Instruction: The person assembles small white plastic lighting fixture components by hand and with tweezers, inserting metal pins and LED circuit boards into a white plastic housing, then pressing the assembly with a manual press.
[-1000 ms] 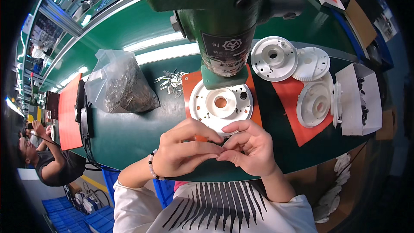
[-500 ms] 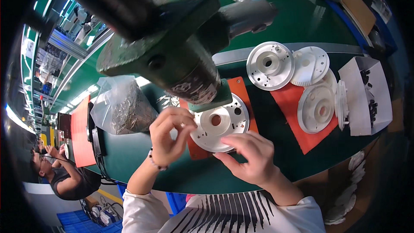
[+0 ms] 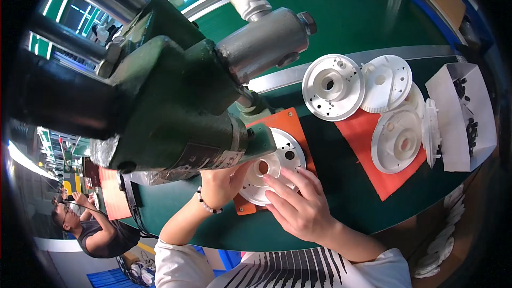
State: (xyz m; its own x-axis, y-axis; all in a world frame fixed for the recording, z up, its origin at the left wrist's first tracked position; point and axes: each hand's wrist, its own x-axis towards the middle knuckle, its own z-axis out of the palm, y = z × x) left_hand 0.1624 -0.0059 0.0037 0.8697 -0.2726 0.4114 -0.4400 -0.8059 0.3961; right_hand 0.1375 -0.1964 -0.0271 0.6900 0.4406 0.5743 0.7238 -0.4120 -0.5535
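A white round plastic disc (image 3: 285, 141) with a raised hub and several small holes lies on an orange base plate (image 3: 294, 122), beneath a green press (image 3: 165, 122). My right hand (image 3: 304, 208) reaches over the disc's near right side, its fingers stretched out beside the hub. On the disc's left side rests my left hand (image 3: 221, 185), wearing a beaded bracelet. Its fingertips are hidden by the press head, so what they hold, if anything, cannot be seen.
More white discs (image 3: 333, 88) are grouped at the right, some on an orange sheet (image 3: 368, 165). A white box (image 3: 480, 122) of small black parts stands beyond them. The press covers much of the left. A co-worker (image 3: 96, 224) sits at far left.
The view has shifted, so the press looms larger and covers the bag of metal pins. My left hand has gone under the press head; my right fingers have spread out over the disc.
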